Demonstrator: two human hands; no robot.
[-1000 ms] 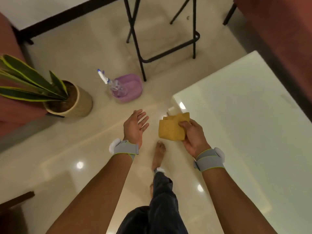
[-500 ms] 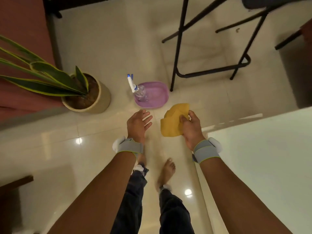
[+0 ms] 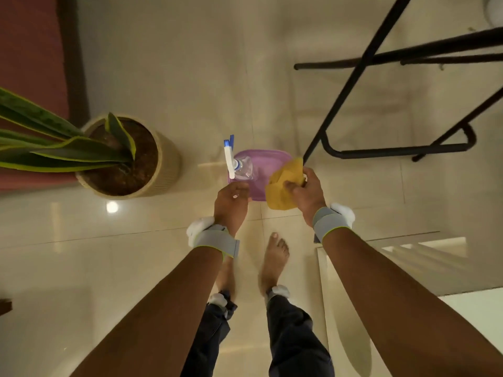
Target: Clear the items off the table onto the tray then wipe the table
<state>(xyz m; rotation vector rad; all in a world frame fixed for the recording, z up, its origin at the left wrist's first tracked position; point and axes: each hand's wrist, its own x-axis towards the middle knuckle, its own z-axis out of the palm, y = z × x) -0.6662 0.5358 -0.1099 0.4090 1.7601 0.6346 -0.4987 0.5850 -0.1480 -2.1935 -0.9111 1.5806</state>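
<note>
Cloth (image 3: 280, 193) in right hand (image 3: 307, 193) grip; left hand (image 3: 231, 203) slack, empty; spray bottle (image 3: 243, 168) nozzle away.

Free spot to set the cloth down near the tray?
The tray right of the bottle is bare, up to its far rim. Floor between pot and tray is bare too. Crowded: tray's left, with bottle and left hand.

My cloth (image 3: 280, 190) was mustard yellow, the tray (image 3: 268, 159) lilac, the spray bottle (image 3: 239, 165) clear with a white-and-blue head. The plant's leaves (image 3: 76, 149) were green (edged in yellow), its pot (image 3: 170, 164) ribbed cream.
</note>
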